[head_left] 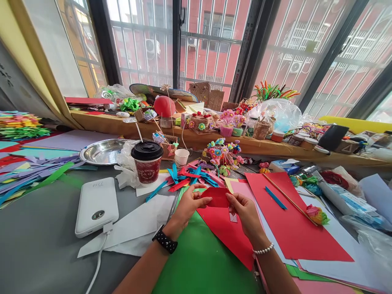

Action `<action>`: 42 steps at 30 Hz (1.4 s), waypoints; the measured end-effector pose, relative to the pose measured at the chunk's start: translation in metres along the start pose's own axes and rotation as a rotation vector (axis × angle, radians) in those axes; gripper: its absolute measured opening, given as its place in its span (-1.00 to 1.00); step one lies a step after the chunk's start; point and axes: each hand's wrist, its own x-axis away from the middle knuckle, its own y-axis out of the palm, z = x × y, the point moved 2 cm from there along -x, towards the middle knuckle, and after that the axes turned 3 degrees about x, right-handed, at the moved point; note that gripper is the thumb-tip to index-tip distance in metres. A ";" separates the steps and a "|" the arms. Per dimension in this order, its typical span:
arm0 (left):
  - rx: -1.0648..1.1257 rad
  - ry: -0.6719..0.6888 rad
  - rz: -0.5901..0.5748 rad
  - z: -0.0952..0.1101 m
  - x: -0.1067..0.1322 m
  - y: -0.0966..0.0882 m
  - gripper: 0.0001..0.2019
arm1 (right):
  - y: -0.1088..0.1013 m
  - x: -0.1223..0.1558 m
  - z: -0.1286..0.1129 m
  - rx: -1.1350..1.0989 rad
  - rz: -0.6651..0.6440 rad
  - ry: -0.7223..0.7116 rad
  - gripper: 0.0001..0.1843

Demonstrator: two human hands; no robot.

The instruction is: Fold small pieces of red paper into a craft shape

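Both my hands hold a small folded piece of red paper (218, 197) just above the table. My left hand (190, 204), with a black watch on its wrist, pinches the piece's left edge. My right hand (245, 212), with a pearl bracelet, pinches its right side. Under them lie a red sheet (228, 232) and a green sheet (199, 261). A pile of red and blue paper strips (190, 175) lies just beyond the hands.
A lidded coffee cup (147, 162), a white power bank (96, 205) with its cable, a metal bowl (102, 152) and stacks of coloured paper (27, 171) lie to the left. A large red sheet (290, 220) with a wooden stick (290, 200) lies right. Paper-flower crafts (222, 153) crowd the sill.
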 end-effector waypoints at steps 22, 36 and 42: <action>-0.002 -0.187 -0.121 0.002 0.002 -0.003 -0.78 | -0.006 -0.003 -0.005 0.061 0.036 -0.080 -0.62; -0.154 -0.104 -0.217 0.004 0.003 0.005 -0.75 | 0.009 0.006 -0.008 0.266 -0.154 -0.055 -0.67; -0.157 -0.001 -0.214 0.008 0.005 0.010 -0.76 | 0.012 0.008 -0.008 0.189 -0.170 -0.027 -0.67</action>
